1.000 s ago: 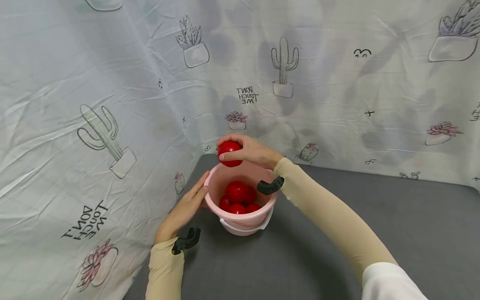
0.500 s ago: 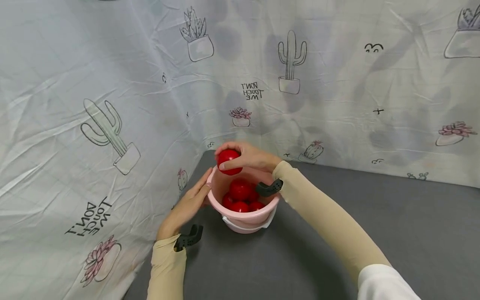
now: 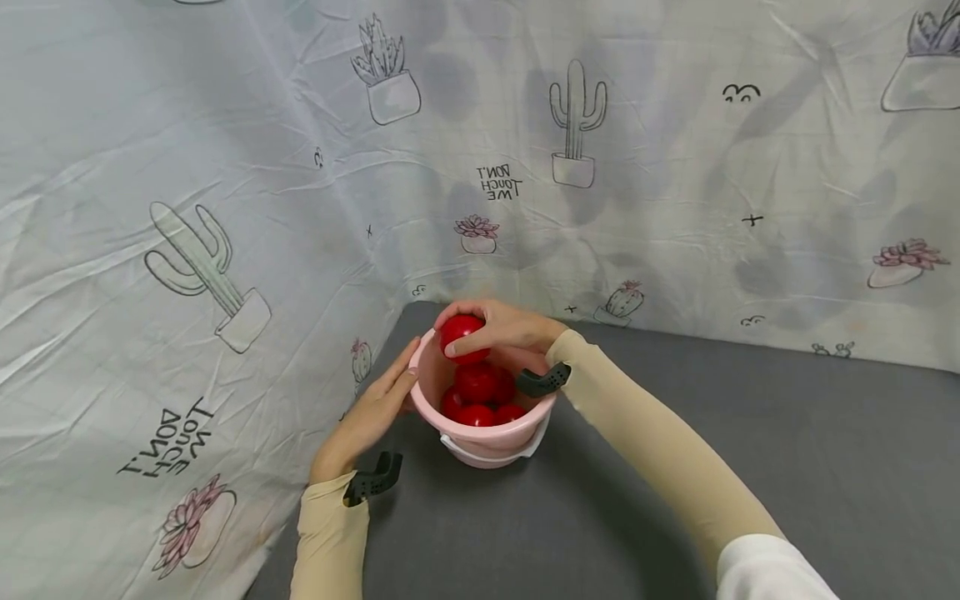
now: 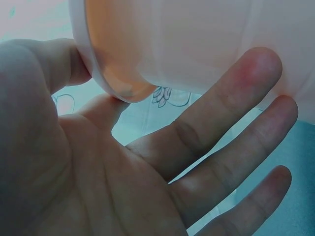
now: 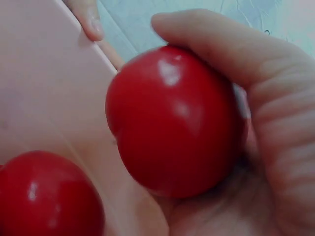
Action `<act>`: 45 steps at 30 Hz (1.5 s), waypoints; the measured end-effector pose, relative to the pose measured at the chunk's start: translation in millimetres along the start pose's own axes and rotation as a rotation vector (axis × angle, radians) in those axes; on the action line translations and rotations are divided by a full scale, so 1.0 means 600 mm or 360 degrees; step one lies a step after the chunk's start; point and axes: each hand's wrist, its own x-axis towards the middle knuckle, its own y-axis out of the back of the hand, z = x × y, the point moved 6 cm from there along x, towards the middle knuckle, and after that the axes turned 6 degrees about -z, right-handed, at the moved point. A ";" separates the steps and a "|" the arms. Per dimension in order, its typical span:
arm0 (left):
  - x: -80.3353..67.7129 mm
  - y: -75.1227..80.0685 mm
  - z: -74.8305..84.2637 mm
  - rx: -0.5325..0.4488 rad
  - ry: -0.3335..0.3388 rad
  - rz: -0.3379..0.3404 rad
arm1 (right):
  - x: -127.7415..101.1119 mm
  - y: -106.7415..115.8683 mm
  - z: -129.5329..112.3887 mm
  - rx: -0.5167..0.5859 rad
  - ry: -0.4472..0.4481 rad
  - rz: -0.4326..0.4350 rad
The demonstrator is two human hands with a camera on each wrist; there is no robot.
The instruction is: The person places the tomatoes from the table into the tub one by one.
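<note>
Fingers of the right hand (image 3: 510, 329) curl round a red ball (image 3: 462, 335), thumb under it and the rest over the top, holding it just above the far rim of the bucket. Fingers of the left hand (image 3: 372, 412) lie straight and spread, pressed flat against the bucket's left wall; the left wrist view shows the pads (image 4: 256, 69) touching the pink plastic and the thumb at the rim.

Largest around the bucket is the cactus-print cloth (image 3: 225, 167), hung behind it and to its left. Under the bucket lies the grey table top (image 3: 750, 467). The pink bucket (image 3: 480, 437) itself stands near the cloth's corner, its white handle folded down on the near side. Inside it lie several more red balls (image 3: 477, 383), piled close together.

The held ball is smooth and glossy, so it could slip out of the grip sideways and land outside the bucket on the side toward the cloth. Dropped from above the rim, it may bounce off the balls already in the bucket and hop back out. The bucket looks light; a knock on its rim from the right hand could tip or shove it, since the left hand only steadies one side.
</note>
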 end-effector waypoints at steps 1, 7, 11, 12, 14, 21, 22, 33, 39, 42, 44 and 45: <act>0.000 0.001 0.000 0.0002 -0.0002 0.0003 | 0.000 -0.002 0.002 0.0014 -0.0026 -0.0015; -0.003 0.000 0.002 -0.0031 -0.0021 -0.0014 | -0.001 -0.015 0.010 -0.0039 -0.0110 -0.0179; -0.005 -0.001 0.002 -0.0028 -0.0029 -0.0026 | 0.003 -0.021 0.009 -0.0107 -0.0056 -0.0285; -0.005 0.000 0.002 -0.0021 -0.0029 -0.0018 | 0.005 -0.022 0.008 -0.0124 -0.0042 -0.0298; -0.005 0.002 0.001 -0.0008 -0.0031 -0.0017 | 0.008 -0.023 0.007 -0.0145 -0.0018 -0.0317; 0.010 -0.004 0.003 -0.0014 -0.0071 -0.0084 | -0.001 -0.012 0.006 -0.0166 0.0029 -0.0262; 0.012 -0.006 0.004 -0.0014 -0.0076 -0.0099 | -0.004 -0.011 0.007 -0.0164 0.0032 -0.0258; 0.036 -0.025 0.003 -0.0010 -0.0066 -0.0156 | -0.047 0.007 0.010 0.0088 0.0087 -0.0120; 0.038 -0.002 -0.012 0.0004 -0.0121 -0.0127 | -0.082 0.029 -0.009 0.0257 0.0396 -0.0203; 0.032 0.024 -0.021 0.0108 -0.0107 -0.0089 | -0.115 0.057 -0.011 0.0290 0.0486 -0.0159; 0.018 0.053 -0.021 0.0255 -0.0065 0.0000 | -0.139 0.077 -0.006 0.0329 0.0548 -0.0126; 0.009 0.069 -0.015 0.0335 -0.0044 0.0055 | -0.152 0.088 -0.002 0.0345 0.0573 -0.0107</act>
